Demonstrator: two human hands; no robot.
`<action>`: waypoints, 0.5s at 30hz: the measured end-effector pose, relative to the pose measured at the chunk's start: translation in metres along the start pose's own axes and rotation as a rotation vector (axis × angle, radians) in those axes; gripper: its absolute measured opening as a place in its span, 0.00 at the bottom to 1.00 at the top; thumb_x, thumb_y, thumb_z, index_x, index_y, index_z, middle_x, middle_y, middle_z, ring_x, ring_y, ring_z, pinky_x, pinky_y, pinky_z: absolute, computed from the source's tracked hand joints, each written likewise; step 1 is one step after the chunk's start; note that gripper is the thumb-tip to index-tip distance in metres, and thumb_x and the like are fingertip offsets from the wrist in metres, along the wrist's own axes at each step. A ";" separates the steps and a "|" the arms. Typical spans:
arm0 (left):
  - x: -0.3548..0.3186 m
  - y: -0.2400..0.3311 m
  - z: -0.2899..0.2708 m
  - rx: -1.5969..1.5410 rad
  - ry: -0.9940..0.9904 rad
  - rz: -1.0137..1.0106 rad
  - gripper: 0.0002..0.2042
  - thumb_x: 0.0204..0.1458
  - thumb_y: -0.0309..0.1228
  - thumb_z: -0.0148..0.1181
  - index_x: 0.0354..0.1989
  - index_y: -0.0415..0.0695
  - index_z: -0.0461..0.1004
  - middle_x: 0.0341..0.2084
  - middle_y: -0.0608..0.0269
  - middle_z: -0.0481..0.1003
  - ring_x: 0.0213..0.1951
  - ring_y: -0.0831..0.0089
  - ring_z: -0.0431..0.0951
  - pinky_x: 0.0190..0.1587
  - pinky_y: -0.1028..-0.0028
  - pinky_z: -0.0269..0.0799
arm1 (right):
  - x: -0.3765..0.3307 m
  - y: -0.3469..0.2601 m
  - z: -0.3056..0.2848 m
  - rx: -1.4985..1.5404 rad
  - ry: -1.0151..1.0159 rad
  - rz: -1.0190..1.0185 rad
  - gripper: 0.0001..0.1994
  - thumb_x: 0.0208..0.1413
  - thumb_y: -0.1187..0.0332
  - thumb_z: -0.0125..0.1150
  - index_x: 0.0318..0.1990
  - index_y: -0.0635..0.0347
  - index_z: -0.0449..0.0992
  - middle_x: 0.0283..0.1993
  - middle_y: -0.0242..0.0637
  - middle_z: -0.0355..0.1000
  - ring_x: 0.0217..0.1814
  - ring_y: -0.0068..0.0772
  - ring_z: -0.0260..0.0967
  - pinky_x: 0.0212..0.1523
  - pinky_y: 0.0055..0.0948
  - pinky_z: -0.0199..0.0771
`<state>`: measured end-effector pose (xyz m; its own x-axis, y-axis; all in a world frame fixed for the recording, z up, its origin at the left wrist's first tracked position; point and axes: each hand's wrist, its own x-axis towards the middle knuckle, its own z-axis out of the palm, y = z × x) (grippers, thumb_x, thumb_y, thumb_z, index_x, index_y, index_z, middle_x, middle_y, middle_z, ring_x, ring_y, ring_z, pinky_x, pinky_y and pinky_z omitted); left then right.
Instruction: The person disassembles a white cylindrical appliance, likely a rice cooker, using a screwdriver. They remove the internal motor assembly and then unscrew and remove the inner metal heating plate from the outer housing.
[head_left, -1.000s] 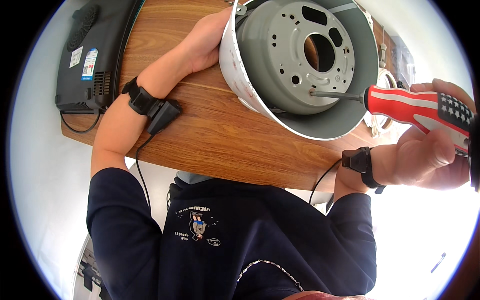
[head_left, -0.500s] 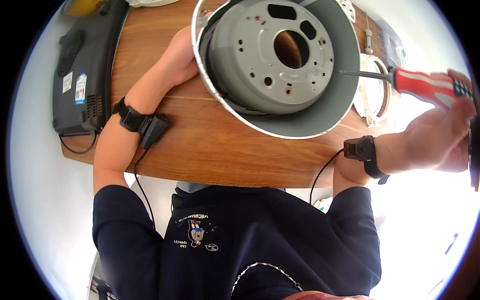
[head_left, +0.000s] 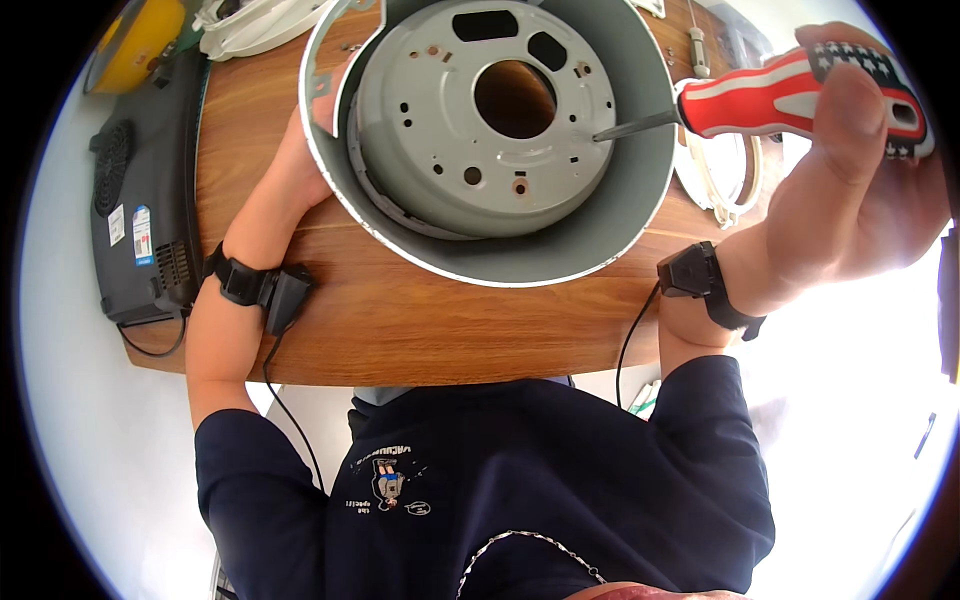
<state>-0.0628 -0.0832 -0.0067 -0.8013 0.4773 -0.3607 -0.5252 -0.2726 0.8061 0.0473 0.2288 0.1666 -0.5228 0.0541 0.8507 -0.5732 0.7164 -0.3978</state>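
Note:
A round grey metal housing [head_left: 640, 170] tips its open mouth toward me over the table. Inside it sits a grey metal pan [head_left: 450, 135] with a large central hole and several smaller holes and slots. My left hand [head_left: 305, 160] grips the housing's left side, its fingers partly hidden by the wall. In my right hand [head_left: 840, 190] is a screwdriver [head_left: 750, 98] with a red, white and black handle, the fingers closed around it. Its shaft points left over the rim, the tip at the pan's right part; whether it touches, I cannot tell.
A black boxy device [head_left: 150, 210] with a cable stands at the left edge, a yellow item [head_left: 135, 45] behind it. White plastic parts [head_left: 260, 25] lie at the far left. Right of the housing are a cream ring [head_left: 735, 175] and another screwdriver [head_left: 698, 50] on the wooden table [head_left: 450, 340].
The screwdriver has swung left and in over the housing, its tip now at the pan. The housing and my left hand appear further left, partly because the view shifted.

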 end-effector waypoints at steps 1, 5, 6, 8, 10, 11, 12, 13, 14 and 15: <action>0.000 0.000 0.000 0.000 0.005 0.003 0.24 0.71 0.41 0.47 0.71 0.45 0.63 0.57 0.59 0.76 0.53 0.70 0.80 0.53 0.66 0.81 | 0.001 0.001 -0.001 0.003 -0.008 -0.003 0.28 0.66 0.52 0.59 0.60 0.69 0.65 0.40 0.39 0.76 0.36 0.25 0.76 0.34 0.19 0.78; -0.002 0.002 0.004 0.018 0.031 0.003 0.25 0.71 0.42 0.45 0.73 0.46 0.61 0.59 0.59 0.75 0.54 0.69 0.79 0.54 0.66 0.81 | 0.002 0.005 -0.010 -0.011 -0.016 -0.005 0.27 0.65 0.53 0.60 0.58 0.69 0.67 0.40 0.40 0.76 0.37 0.26 0.76 0.36 0.21 0.78; -0.003 0.003 0.006 0.025 0.041 0.001 0.25 0.71 0.43 0.45 0.73 0.47 0.61 0.60 0.60 0.75 0.55 0.69 0.79 0.55 0.66 0.81 | 0.002 0.005 -0.013 -0.020 -0.021 -0.006 0.27 0.65 0.53 0.61 0.58 0.69 0.67 0.41 0.40 0.77 0.38 0.27 0.76 0.37 0.21 0.78; -0.001 0.004 0.005 0.032 0.031 -0.002 0.25 0.71 0.43 0.45 0.73 0.47 0.61 0.59 0.60 0.75 0.55 0.69 0.79 0.55 0.66 0.81 | 0.002 0.005 -0.020 -0.040 -0.027 -0.010 0.26 0.64 0.54 0.62 0.57 0.69 0.68 0.41 0.41 0.77 0.39 0.27 0.76 0.38 0.22 0.78; -0.001 0.003 0.006 0.034 0.024 -0.004 0.25 0.71 0.42 0.45 0.73 0.47 0.61 0.59 0.60 0.75 0.55 0.69 0.79 0.54 0.66 0.81 | 0.002 0.006 -0.024 -0.052 -0.027 -0.012 0.26 0.64 0.54 0.63 0.56 0.68 0.69 0.42 0.41 0.77 0.39 0.28 0.77 0.39 0.23 0.78; 0.000 0.004 0.006 0.038 0.022 -0.004 0.25 0.71 0.42 0.45 0.73 0.47 0.61 0.59 0.60 0.75 0.55 0.69 0.79 0.54 0.66 0.81 | 0.001 0.008 -0.026 -0.057 -0.024 -0.014 0.25 0.64 0.54 0.63 0.56 0.68 0.70 0.42 0.42 0.77 0.40 0.29 0.77 0.39 0.23 0.78; -0.002 0.004 0.005 0.041 0.023 -0.004 0.25 0.71 0.42 0.45 0.72 0.47 0.61 0.59 0.60 0.75 0.54 0.69 0.79 0.54 0.66 0.81 | -0.002 0.006 -0.025 -0.052 -0.026 -0.016 0.25 0.63 0.54 0.64 0.56 0.68 0.70 0.42 0.42 0.77 0.40 0.29 0.77 0.40 0.23 0.78; -0.003 0.004 0.005 0.043 0.023 -0.004 0.24 0.71 0.42 0.45 0.72 0.47 0.61 0.59 0.60 0.75 0.54 0.69 0.79 0.54 0.66 0.81 | -0.002 0.007 -0.025 -0.050 -0.026 -0.019 0.25 0.63 0.54 0.64 0.55 0.68 0.71 0.42 0.42 0.78 0.40 0.29 0.77 0.41 0.24 0.79; -0.003 0.003 0.004 0.046 0.023 -0.005 0.24 0.71 0.42 0.46 0.72 0.47 0.62 0.59 0.60 0.75 0.54 0.70 0.79 0.54 0.66 0.81 | -0.003 0.007 -0.026 -0.050 -0.030 -0.020 0.25 0.63 0.55 0.65 0.55 0.68 0.71 0.42 0.42 0.78 0.41 0.30 0.77 0.41 0.24 0.79; -0.003 0.003 0.004 0.049 0.020 -0.004 0.24 0.71 0.42 0.46 0.72 0.47 0.62 0.59 0.60 0.75 0.54 0.70 0.79 0.54 0.66 0.81 | -0.004 0.007 -0.025 -0.049 -0.029 -0.022 0.24 0.63 0.55 0.65 0.54 0.68 0.71 0.43 0.43 0.78 0.41 0.30 0.77 0.42 0.25 0.79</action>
<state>-0.0609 -0.0817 -0.0015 -0.8050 0.4614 -0.3730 -0.5141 -0.2288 0.8266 0.0616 0.2512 0.1690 -0.5293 0.0181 0.8483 -0.5537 0.7502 -0.3615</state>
